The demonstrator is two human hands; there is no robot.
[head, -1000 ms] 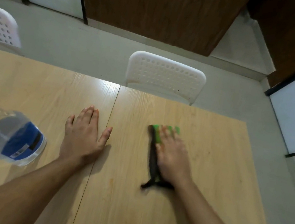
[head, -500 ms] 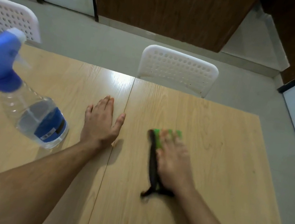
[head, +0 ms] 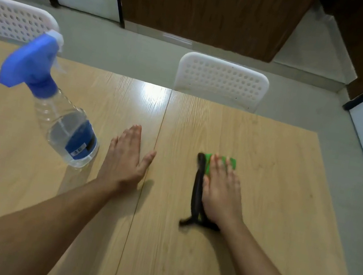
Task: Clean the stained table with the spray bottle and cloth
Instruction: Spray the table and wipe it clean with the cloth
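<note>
The right hand [head: 220,194] lies flat on the cloth [head: 204,165], fingers straight and slightly apart, pressing it on the right half of the worktop [head: 273,202], just right of the middle seam. The left hand [head: 124,162] rests open, fingers together, on the left half beside the seam. The spray bottle [head: 58,115] stands untouched near the left edge. To wipe well, keep the palm flat, press evenly and overlap strokes toward the far edge, bracing with the left.
</note>
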